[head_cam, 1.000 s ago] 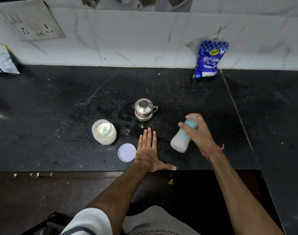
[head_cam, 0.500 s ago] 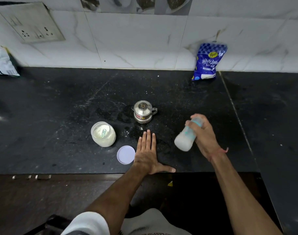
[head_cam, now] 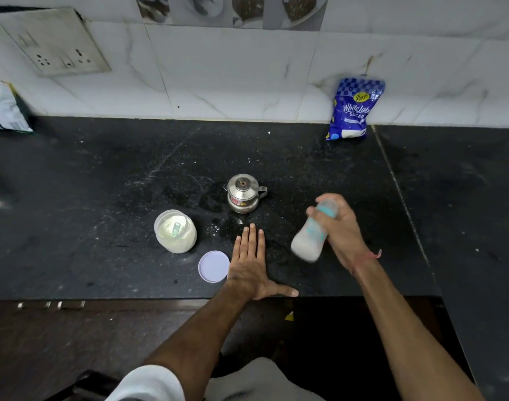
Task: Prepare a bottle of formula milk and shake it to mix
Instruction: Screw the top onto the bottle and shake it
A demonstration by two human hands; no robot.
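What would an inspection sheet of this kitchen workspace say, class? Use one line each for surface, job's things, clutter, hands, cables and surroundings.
Surface: black stone counter, speckled with white powder and wet patches near the steel pot.
Job's things: baby bottle of white milk, tilted, held off the counter; open powder jar with scoop inside; its lid lying beside it.
Clutter: sugar bag leaning on the wall; another packet far left.
Hands: right hand grips the bottle; left hand flat on the counter.
Cables: nothing seen.
Surroundings: tiled wall, socket plate.
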